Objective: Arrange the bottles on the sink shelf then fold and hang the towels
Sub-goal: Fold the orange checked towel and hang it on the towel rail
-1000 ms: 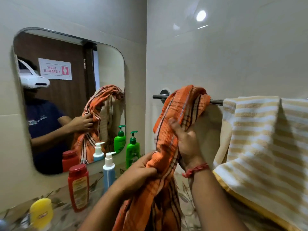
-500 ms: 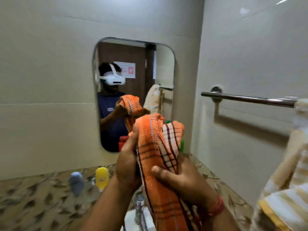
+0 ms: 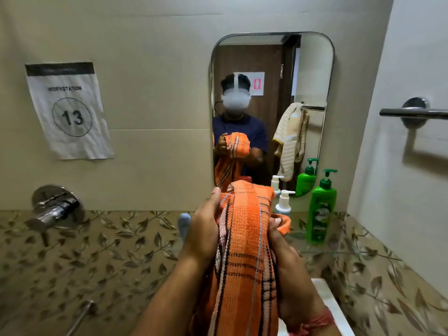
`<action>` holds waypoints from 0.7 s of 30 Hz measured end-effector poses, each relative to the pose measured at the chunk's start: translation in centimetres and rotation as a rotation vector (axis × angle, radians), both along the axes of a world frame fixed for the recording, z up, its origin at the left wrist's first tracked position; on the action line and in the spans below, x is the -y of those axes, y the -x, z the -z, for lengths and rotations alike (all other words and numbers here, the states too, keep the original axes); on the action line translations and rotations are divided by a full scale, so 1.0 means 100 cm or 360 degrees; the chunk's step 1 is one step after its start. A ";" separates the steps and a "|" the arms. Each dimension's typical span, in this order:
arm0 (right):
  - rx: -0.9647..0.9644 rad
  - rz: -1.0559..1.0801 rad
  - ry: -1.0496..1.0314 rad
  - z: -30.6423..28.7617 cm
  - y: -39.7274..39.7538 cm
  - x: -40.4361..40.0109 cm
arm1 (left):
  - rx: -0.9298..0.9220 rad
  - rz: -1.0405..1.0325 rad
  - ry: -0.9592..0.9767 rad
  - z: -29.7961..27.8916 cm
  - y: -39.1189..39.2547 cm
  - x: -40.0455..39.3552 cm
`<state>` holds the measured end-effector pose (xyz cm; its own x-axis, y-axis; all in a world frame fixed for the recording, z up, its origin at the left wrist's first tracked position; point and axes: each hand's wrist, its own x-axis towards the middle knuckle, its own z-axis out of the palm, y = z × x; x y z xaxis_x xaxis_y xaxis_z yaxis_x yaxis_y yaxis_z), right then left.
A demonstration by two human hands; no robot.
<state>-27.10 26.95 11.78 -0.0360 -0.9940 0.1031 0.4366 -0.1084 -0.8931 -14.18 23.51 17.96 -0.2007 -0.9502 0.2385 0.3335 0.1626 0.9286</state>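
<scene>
- The left hand grips the bunched orange checked towel from its left side, in front of the mirror.
- The right hand clamps the same towel from the right; its fingertips are probably tucked in the folds.
- Best shake it flat, match corners, then fold.
- The towel bar hangs bare, far right.

Paper sign on the wall: it read "WORKSTATION" and, in a circle, "13".
Green pump bottle: its label was too blurred to read.
Door sign in the mirror: the text was not readable.
</scene>
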 end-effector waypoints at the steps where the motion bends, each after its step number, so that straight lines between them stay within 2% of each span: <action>1: 0.0044 0.0037 -0.0013 -0.003 -0.006 0.000 | 0.0019 -0.0088 0.0004 0.001 -0.005 0.001; 5: 0.0147 0.0090 -0.0054 -0.010 -0.025 -0.004 | 0.0563 -0.0479 0.0329 0.010 -0.031 0.011; 9: 0.0173 0.0073 -0.0057 -0.005 -0.035 -0.012 | 0.0765 -0.0623 0.0470 0.015 -0.062 0.019; 12: 0.0148 0.0076 -0.0096 0.003 -0.041 -0.022 | 0.0721 -0.0528 0.0539 0.019 -0.077 0.024; 15: 0.0007 0.0028 -0.0080 0.017 -0.035 -0.030 | 0.0354 -0.0011 0.0268 0.020 -0.078 0.021; 17: -0.0333 -0.0050 -0.0125 0.017 -0.028 -0.036 | 0.0268 0.0246 0.0207 0.021 -0.076 0.015; 21: -0.1460 0.0059 -0.0290 0.005 -0.004 -0.050 | 0.0293 0.0469 0.0293 0.020 -0.067 0.007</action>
<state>-26.67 31.98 11.31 -0.0497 -0.9975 -0.0504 -0.4484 0.0674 -0.8913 -7.50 22.84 15.95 -0.5138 -0.7902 0.3339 0.2212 0.2540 0.9416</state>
